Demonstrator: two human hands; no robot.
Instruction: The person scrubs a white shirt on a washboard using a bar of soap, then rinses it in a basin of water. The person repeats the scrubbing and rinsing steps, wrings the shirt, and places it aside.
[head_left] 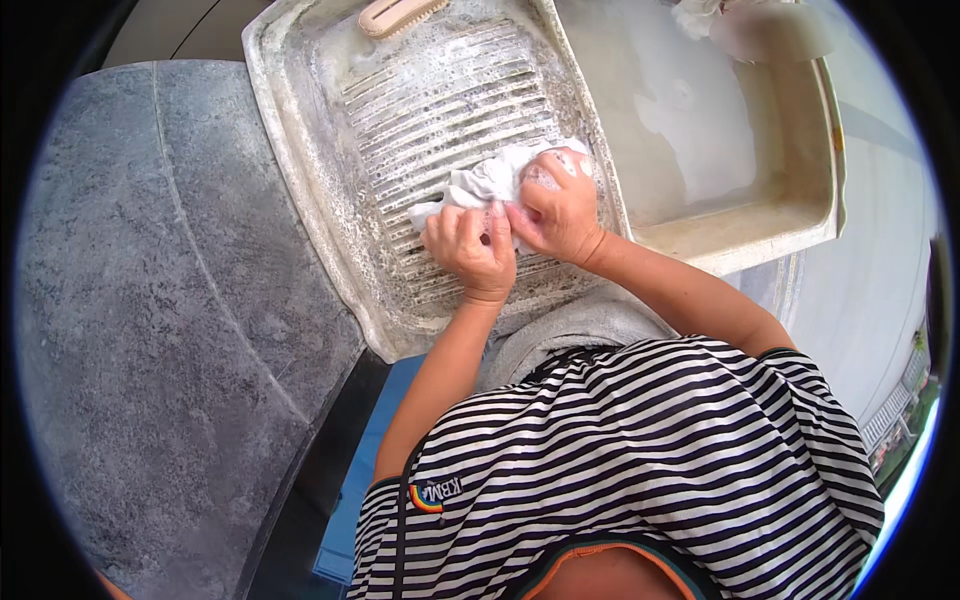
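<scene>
A wet white cloth [487,181] lies bunched on the ridged washboard [440,110] of a pale stone laundry sink, with suds around it. My left hand [470,243] is closed on the cloth's near left part. Beside it my right hand [562,205], foam on its knuckles, grips the right end of the cloth. The two hands meet at the thumbs over the lower ridges. Part of the cloth is hidden under my fingers.
A scrub brush [401,14] rests at the washboard's far end. On the right is a basin [735,228] of cloudy water, with a white bundle [697,15] at its far rim beside a blurred patch. A grey stone counter [170,330] borders the left side.
</scene>
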